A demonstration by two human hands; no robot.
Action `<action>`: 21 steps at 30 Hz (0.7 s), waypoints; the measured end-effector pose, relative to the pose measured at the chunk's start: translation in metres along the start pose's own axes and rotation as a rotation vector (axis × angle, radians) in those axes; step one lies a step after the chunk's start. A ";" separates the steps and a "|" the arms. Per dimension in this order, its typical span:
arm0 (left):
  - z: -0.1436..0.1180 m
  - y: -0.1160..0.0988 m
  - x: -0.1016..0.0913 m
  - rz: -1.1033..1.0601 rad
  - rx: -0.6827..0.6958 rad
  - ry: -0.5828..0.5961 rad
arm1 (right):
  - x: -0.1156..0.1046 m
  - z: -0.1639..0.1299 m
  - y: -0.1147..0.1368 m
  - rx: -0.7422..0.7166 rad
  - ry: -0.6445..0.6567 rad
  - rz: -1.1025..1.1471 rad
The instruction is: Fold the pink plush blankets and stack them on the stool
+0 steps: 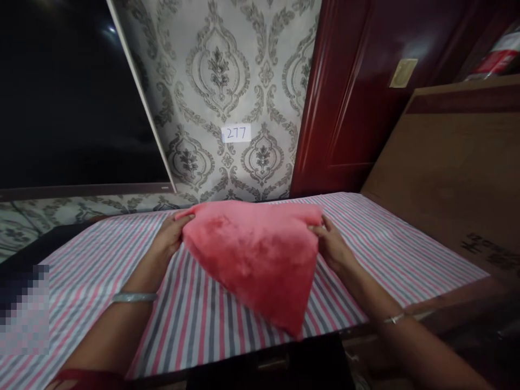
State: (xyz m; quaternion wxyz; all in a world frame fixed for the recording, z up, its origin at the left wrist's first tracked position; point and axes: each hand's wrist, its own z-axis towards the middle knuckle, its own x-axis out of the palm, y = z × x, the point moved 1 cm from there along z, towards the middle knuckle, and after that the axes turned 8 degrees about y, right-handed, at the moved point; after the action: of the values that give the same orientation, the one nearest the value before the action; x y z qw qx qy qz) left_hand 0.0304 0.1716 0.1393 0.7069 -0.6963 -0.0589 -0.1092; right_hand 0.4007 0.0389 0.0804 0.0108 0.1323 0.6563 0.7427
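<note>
A fluffy pink cloth [254,254] hangs between my two hands over a table covered with a pink, grey and white striped sheet [101,260]. My left hand [170,235] grips its upper left corner. My right hand [331,244] pinches its upper right corner. The cloth is held up by these corners, and its lower tip droops towards the table's front edge. A bangle sits on my left wrist, and a thin bracelet is on my right wrist.
Patterned wallpaper with a label reading 277 [236,132] is straight ahead. A dark screen [69,92] fills the upper left. A dark red door [357,86] and a brown board [450,173] stand at the right.
</note>
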 end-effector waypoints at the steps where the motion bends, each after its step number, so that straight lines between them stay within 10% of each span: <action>1: -0.008 -0.011 0.000 -0.023 0.072 -0.024 | -0.002 0.013 0.016 -0.054 -0.020 0.021; 5: -0.056 -0.023 -0.003 -0.062 0.231 -0.076 | -0.004 0.063 0.055 -0.151 0.059 0.081; 10: -0.111 0.046 -0.026 0.085 -0.194 -0.162 | -0.007 0.084 0.007 0.100 0.112 -0.020; 15: -0.120 0.079 -0.051 0.218 -0.268 -0.044 | -0.027 0.059 -0.046 0.218 0.057 -0.052; 21: -0.098 0.070 -0.070 0.450 -0.187 -0.087 | -0.052 -0.003 -0.041 0.202 0.054 -0.196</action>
State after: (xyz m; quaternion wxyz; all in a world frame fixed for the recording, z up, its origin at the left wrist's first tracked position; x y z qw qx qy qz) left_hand -0.0279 0.0793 0.0523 0.6426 -0.7584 0.0777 0.0763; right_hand 0.4439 0.0318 0.0306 0.0523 0.0480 0.7375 0.6716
